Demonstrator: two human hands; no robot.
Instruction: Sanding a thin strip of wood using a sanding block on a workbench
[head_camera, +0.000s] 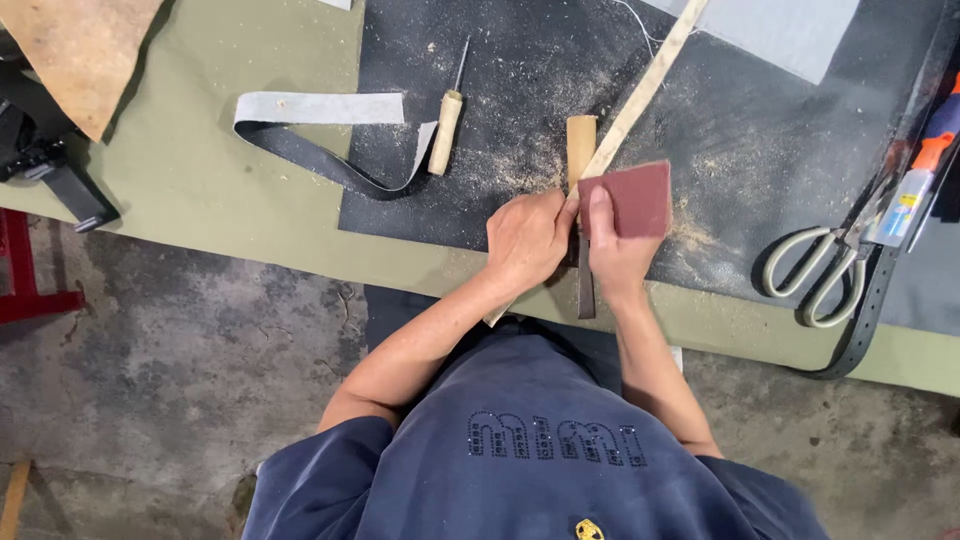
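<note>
The left hand (527, 240) closes around a tan strip (640, 95) near its lower end, where it meets a wooden block (581, 145); the strip runs up and to the right across the black mat (760, 130). The right hand (612, 250) pinches a piece of red sandpaper (632, 198) between thumb and fingers, pressing it against the strip just beside the left hand. A dark strap (585, 285) lies between the two hands. Sawdust is scattered over the mat around the block. An awl (447, 125) with a wooden handle lies to the left, touching a grey-black strip (310, 130). Scissors (825, 270) rest well apart on the right, on the green table (200, 180)
</note>
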